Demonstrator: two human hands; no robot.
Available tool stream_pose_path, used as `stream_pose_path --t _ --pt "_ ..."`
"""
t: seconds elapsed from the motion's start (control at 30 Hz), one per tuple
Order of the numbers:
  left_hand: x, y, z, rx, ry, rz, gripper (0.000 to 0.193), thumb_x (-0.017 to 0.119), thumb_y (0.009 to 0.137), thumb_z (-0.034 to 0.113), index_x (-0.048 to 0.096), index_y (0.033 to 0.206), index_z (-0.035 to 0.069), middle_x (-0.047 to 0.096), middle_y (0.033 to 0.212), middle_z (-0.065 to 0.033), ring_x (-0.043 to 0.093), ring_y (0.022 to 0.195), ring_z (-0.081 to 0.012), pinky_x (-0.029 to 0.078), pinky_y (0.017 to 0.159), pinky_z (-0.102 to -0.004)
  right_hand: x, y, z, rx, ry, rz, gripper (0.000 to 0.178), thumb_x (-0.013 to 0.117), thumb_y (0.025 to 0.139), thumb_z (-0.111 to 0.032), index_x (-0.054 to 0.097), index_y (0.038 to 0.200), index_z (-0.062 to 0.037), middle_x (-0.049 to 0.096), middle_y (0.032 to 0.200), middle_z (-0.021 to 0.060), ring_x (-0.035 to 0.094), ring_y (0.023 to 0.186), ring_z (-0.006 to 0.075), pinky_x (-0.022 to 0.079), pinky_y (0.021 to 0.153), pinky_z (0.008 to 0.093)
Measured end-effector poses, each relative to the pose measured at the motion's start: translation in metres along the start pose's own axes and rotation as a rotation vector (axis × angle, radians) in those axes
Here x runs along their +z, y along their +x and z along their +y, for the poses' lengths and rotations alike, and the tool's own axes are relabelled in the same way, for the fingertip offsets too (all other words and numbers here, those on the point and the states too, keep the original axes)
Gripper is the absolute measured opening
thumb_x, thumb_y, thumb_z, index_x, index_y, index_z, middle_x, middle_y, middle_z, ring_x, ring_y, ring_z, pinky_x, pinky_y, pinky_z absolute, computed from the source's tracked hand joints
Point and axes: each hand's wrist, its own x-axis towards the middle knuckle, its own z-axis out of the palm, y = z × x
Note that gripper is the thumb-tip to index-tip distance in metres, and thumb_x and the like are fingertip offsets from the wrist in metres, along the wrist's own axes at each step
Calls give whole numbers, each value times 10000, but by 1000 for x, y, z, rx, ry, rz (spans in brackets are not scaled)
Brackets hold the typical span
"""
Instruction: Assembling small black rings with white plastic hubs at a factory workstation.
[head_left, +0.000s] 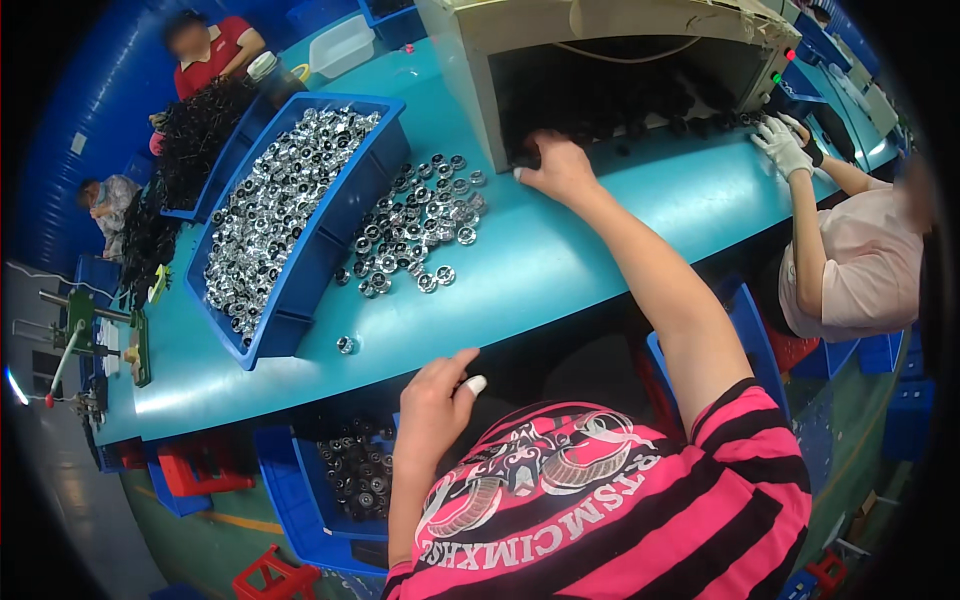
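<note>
Black parts lie near right hand, its grip unclear; left hand loosely spread

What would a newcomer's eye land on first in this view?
The long blue bin heaped with shiny silver-and-black round parts, slanting across the left of the turquoise table, with more loose to its right. Next, the beige box-shaped machine at the top, with the right hand at its dark opening's left end.

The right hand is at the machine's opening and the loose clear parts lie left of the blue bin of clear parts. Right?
Not quite: in the head view, the loose clear parts lie right of that blue bin. The rest stands.
</note>
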Motion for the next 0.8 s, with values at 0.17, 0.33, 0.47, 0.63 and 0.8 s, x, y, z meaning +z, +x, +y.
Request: stream_pose_path --t 0.17,0.33,0.47,0.63,0.8 --pt "28 10 -14 -96 -569 51 405 655 1010 116 625 1405 33 723 1031 -120 694 859 -207 583 765 -358 -45 -72 -58 -163 478 -140 500 881 753 -253 702 1172 -47 717 1104 90 680 936 227 560 845 359" --pt "34 44 4 -287 -1640 88 585 479 1136 373 387 1604 35 679 1207 -162 674 1013 -256 599 852 -386 -53 -144 -124 -381 672 -314 471 858 771 -183 695 1184 -25 712 1077 85 681 938 200 548 850 336" --pt "44 36 -21 -248 -1724 115 609 423 1142 465 408 1584 47 667 1173 -171 643 977 -231 567 831 -370 -28 -150 -125 -211 906 -451 389 796 852 -137 698 1217 -49 702 1098 94 685 947 222 548 858 339" --pt "37 18 -37 -226 -1845 80 550 398 1151 459 459 1539 75 643 1209 -191 567 897 -199 501 769 -345 -2 -113 -118 -326 463 -371 387 751 885 -109 694 1267 -116 653 1089 96 673 967 276 567 877 374" --pt "33 14 -35 -218 -1881 68 529 399 1153 435 460 1536 76 631 1227 -225 553 885 -207 498 778 -344 24 -113 -135 -579 171 -245 390 786 851 -163 708 1232 -145 621 1110 82 634 1064 303 579 868 447"
